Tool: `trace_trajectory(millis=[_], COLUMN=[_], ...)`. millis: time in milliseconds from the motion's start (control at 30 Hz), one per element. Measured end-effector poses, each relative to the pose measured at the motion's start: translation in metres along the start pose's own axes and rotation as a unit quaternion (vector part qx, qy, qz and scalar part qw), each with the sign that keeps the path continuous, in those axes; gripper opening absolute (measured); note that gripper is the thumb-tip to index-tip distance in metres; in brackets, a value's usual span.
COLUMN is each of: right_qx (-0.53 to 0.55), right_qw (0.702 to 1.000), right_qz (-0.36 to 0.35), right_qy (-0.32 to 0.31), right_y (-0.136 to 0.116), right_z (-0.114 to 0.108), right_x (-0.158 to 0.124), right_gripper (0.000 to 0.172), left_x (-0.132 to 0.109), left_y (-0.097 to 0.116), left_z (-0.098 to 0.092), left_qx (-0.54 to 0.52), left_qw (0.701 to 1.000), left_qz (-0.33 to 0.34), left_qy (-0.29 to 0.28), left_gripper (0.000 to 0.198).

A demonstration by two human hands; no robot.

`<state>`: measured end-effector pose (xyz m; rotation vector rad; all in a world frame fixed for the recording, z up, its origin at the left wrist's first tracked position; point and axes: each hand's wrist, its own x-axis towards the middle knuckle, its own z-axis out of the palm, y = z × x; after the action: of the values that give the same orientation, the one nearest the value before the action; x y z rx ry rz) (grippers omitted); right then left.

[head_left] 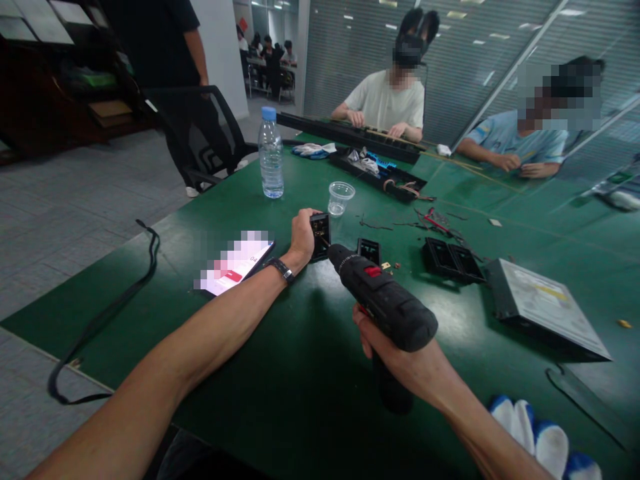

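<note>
My right hand (375,333) is wrapped round the grip of a black cordless drill (383,293) with a red switch on top. The drill's bit points away and left, at the open face of a small black plastic box (321,233) with brass-coloured parts inside. Whether the bit touches a screw is too small to tell. My left hand (302,235) grips that box from its left side and holds it on edge above the table. Just right of the drill's chuck lies another small black box (369,250), beside a little brass piece (385,266).
On the green table (225,373) stand a water bottle (271,157) and a clear plastic cup (340,199). A lit phone (240,263) lies near my left forearm. Black frames (453,260) and a metal-cased unit (550,303) sit at right. Two people work across the table.
</note>
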<state>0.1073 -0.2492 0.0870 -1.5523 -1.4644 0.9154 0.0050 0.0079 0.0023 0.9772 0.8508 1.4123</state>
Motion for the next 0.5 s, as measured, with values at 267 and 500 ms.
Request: trace_trajectory(millis=[267, 500], right_qx=[-0.004, 0.002], right_qw=[1.000, 1.000], right_qz=[-0.004, -0.009], right_qy=[-0.004, 0.000], right_y=[-0.0020, -0.0019], right_z=[-0.0019, -0.0002], right_x=[-0.0003, 0.0005], right_gripper=[0.018, 0.009], left_x=[-0.0059, -0.0030], left_y=[0.0081, 0.0033], left_z=[0.0028, 0.0012], left_qx=[-0.003, 0.002], left_qw=[1.000, 1.000], left_qz=[-0.009, 0.003], left_qy=[0.004, 0.004], left_gripper=[0.042, 0.041])
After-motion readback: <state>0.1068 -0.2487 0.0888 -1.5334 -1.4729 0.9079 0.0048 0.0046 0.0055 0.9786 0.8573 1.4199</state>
